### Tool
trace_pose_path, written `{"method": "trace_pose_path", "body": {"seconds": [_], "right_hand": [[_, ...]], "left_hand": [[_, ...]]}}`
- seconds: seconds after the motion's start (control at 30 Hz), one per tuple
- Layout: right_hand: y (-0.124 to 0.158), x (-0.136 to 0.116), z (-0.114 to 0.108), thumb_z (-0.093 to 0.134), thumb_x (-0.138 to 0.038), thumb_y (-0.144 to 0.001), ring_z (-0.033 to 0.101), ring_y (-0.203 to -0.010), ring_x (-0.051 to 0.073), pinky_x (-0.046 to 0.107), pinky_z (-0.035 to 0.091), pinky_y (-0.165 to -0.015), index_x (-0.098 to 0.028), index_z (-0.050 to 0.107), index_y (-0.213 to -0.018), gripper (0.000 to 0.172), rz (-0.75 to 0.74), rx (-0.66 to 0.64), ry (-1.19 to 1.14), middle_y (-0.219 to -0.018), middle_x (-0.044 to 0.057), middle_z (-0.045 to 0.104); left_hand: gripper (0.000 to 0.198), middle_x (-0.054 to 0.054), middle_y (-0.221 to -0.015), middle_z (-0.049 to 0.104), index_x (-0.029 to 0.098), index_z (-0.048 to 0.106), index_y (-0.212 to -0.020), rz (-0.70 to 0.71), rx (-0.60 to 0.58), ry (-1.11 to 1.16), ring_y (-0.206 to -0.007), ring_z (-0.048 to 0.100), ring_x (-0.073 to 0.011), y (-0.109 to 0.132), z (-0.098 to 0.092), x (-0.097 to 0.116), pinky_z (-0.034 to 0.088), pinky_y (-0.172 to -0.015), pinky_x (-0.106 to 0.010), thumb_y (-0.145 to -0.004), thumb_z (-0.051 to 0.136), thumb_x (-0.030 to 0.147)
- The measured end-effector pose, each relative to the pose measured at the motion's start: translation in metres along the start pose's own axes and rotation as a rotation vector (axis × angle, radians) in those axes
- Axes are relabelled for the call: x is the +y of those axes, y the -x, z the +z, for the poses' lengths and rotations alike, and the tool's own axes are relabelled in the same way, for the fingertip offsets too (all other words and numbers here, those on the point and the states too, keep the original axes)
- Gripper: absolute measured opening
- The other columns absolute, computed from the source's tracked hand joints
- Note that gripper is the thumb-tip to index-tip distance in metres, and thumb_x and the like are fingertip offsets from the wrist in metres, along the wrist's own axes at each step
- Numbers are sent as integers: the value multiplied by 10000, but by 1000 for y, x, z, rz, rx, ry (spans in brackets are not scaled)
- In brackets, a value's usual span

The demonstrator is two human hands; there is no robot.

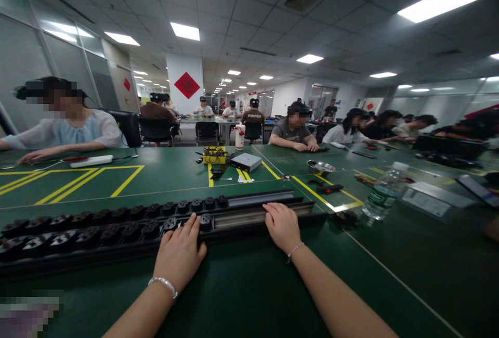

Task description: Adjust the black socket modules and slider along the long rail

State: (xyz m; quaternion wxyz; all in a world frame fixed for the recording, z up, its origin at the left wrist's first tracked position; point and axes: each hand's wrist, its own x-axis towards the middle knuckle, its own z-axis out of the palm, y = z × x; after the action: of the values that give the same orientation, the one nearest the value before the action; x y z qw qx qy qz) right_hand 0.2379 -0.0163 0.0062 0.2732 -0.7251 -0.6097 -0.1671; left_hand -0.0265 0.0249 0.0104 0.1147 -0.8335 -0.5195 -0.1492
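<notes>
Across the bench in front of me lies a long black track rail [257,230] with two parallel channels. Round black socket modules [130,231] sit in rows along its left and middle part; farther right the channels show bare metal strips. My left hand [181,252] lies over the near row with its fingers stretched out, the fingertips at the last module [205,219] in that row. My right hand [284,226] bends over the rail's right part, fingers together and curled onto it; its thumb is hidden.
Behind the rail are a yellow box with black cables [215,155], a grey box [245,161] and a metal bowl [320,167]. To the right stand a water bottle [384,195] and a silver box [434,202]. Co-workers sit along the green bench [249,296].
</notes>
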Motion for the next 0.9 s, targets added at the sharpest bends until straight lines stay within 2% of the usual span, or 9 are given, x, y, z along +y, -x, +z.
{"method": "trace_pose_path", "body": {"seconds": [0.9], "right_hand": [[0, 0, 1, 370, -249, -838, 473, -1066, 164, 323, 299, -879, -266, 592, -1081, 330, -1, 1, -6, -1108, 13, 600]], "left_hand": [[520, -68, -1369, 380, 163, 424, -1271, -5, 20, 12, -1023, 520, -233, 1, 1, 1, 287, -909, -411, -774, 374, 306]]}}
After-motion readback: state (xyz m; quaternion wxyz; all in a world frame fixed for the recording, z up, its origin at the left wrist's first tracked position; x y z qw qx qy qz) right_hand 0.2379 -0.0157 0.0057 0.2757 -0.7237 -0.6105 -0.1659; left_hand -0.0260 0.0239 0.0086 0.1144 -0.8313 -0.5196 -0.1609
